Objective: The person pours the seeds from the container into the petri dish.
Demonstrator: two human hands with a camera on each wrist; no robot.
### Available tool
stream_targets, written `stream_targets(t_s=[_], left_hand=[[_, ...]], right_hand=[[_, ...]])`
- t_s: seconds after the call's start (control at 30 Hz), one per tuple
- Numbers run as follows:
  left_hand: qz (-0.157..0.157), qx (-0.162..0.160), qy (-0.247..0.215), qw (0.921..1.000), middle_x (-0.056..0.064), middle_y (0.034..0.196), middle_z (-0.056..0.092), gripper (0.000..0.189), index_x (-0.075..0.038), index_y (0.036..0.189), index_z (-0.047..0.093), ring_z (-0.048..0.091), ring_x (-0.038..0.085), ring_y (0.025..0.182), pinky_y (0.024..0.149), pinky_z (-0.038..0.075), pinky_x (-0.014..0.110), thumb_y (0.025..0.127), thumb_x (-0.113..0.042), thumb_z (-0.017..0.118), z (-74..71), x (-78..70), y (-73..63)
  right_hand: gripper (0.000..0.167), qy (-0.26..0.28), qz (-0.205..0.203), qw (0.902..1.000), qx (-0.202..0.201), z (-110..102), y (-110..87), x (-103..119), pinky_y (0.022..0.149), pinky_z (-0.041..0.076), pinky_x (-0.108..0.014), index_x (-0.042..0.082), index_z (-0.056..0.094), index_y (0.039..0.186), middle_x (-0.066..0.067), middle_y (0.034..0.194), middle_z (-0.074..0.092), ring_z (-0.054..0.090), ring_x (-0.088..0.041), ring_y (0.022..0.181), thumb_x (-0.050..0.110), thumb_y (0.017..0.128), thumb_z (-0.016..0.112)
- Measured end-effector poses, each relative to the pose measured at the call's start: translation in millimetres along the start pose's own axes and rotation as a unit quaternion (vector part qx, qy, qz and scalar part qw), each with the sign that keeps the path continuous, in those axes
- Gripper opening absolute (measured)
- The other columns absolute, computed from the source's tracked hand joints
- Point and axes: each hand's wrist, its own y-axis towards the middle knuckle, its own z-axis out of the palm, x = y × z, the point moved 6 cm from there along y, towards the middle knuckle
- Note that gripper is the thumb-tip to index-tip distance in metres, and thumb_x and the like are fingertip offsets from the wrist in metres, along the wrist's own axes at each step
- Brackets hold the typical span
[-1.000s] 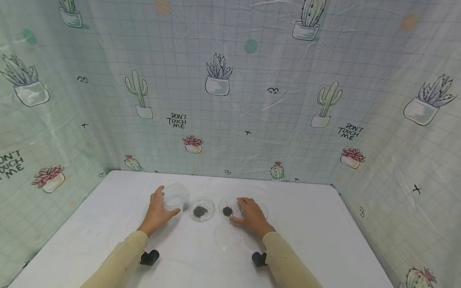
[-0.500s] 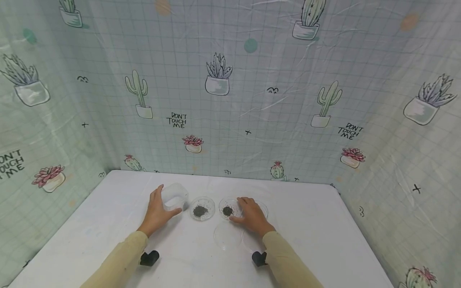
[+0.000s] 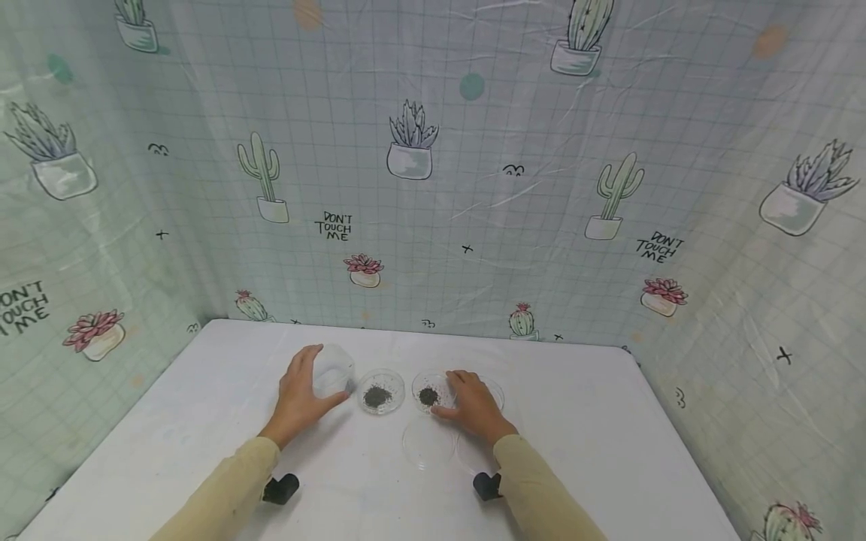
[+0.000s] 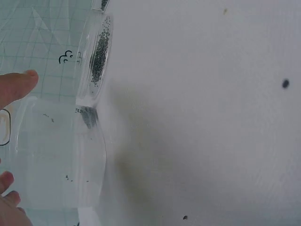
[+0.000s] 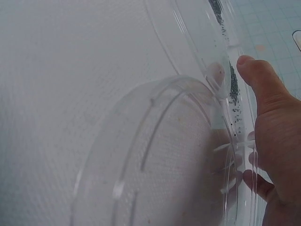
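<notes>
In the head view, my left hand [image 3: 298,394] is spread around a clear round plastic tub [image 3: 336,367] on the table. The left wrist view shows its thumb apart from the tub wall and a few dark grains in the tub. Right of the tub stands a clear petri dish [image 3: 395,384] with a heap of dark granules [image 3: 376,397]. A second petri dish [image 3: 440,382] holds a smaller dark heap [image 3: 428,397]. My right hand [image 3: 473,406] reaches over that dish's right side, thumb and fingers extended near its rim. It partly hides another clear dish [image 3: 498,391].
Two clear round dishes or lids lie nearer me, one a clear disc [image 3: 428,445], the other a clear disc [image 3: 471,455] partly under the right arm. The white table [image 3: 582,451] ends at a cactus-print curtain [image 3: 467,203] behind. Black camera mounts [image 3: 280,488] sit at both wrists.
My left hand has shifted slightly right, and its fingers now stand farther around the tub. The right hand and the dishes have not visibly moved.
</notes>
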Motion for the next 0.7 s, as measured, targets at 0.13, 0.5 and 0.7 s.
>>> stream_targets(t_s=[0.13,0.5,0.7], left_hand=[[0.035,-0.017,0.006,0.9992,0.021,0.150,0.030,0.098,-0.006,0.147,0.030,0.033,0.042,0.136,0.109,0.022,0.067,0.069,-0.029,0.087,-1.4,-9.1,-1.5],[0.085,-0.002,-0.004,0.9964,0.016,0.149,0.037,0.094,-0.009,0.148,0.034,0.040,0.036,0.135,0.105,0.033,0.064,0.072,-0.028,0.085,6.1,-27.4,-1.0],[0.098,0.028,-0.035,0.9942,0.012,0.149,0.040,0.092,-0.011,0.147,0.035,0.045,0.033,0.132,0.105,0.037,0.063,0.072,-0.025,0.085,15.3,-36.0,-2.4]], right_hand=[[0.083,0.002,-0.002,1.0000,-0.001,0,0.2,0,0.111,0.041,-0.044,0.004,0.049,0.139,-0.013,0.141,0.052,0.048,-0.031,0.131,0.054,0.077,0.074],[0.082,0.002,0.007,1.0000,-0.005,-4,-2.6,2,0.112,0.041,-0.044,0.006,0.047,0.141,-0.012,0.142,0.050,0.046,-0.030,0.133,0.051,0.078,0.075],[0.078,0.002,0.004,1.0000,-0.007,-8,-4.2,2,0.111,0.041,-0.044,0.006,0.049,0.140,-0.012,0.141,0.051,0.047,-0.030,0.133,0.048,0.079,0.075]])
